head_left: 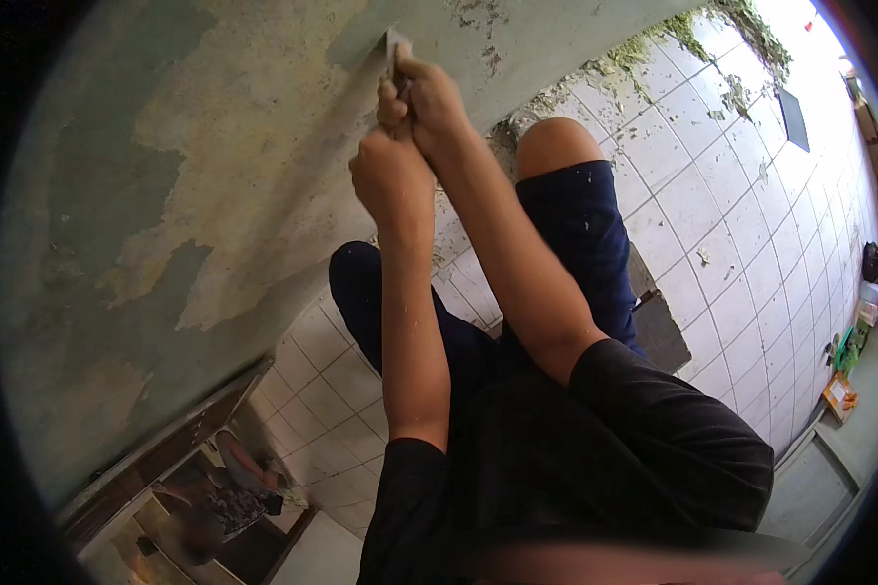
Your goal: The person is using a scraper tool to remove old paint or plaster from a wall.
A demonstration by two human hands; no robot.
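Observation:
A scraper (392,43) with a pale flat blade is pressed against the wall (244,107), whose grey-green paint is partly stripped to a yellowish patch. My right hand (433,103) is closed around the scraper close to its blade, fingers wrapped over it. Just below, my left hand (392,177) makes a fist around the lower end; the handle itself is hidden inside both hands. Both arms stretch up and forward, and the hands touch or nearly touch each other.
Paint flakes (626,66) lie along the wall's foot and over the white tiled floor (693,195). A dark flat sheet (793,119) rests on the tiles at right. My bent knees (558,146) are close to the wall. Another person (226,507) appears beyond a doorway at lower left.

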